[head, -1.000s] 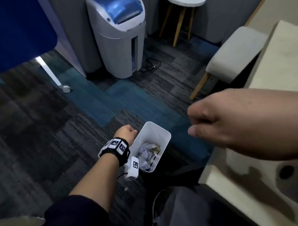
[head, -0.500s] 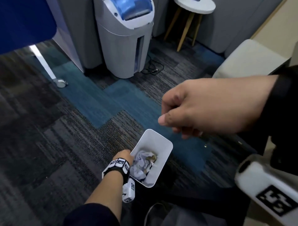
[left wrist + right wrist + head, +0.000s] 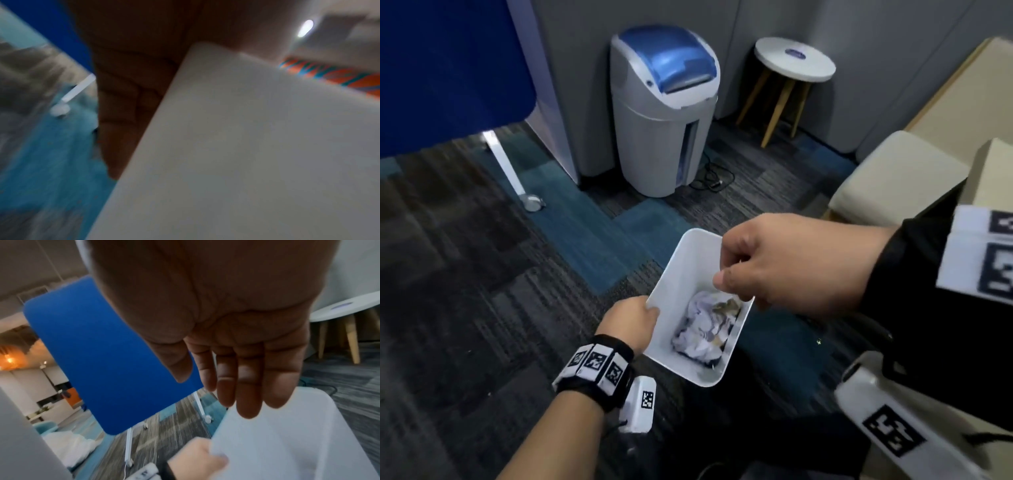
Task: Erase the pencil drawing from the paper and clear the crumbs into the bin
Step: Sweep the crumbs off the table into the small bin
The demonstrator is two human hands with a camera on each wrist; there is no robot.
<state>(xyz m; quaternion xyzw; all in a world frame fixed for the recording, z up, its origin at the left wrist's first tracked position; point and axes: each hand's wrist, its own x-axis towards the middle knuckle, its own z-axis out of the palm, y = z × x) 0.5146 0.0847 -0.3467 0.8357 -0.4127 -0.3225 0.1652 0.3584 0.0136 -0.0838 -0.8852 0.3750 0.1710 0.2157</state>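
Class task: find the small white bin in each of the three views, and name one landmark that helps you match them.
Head: small white bin at centre, left hand gripping its near rim.
Left wrist: its white wall fills the right side.
Right wrist: its wall at lower right, below the right hand.
Shared landmark: blue partition.

Left hand: low, arm extended, fingers curled, gripping the bin at its near rim.
Right hand: palm down above the bin's opening, fingers relaxed, nothing held.
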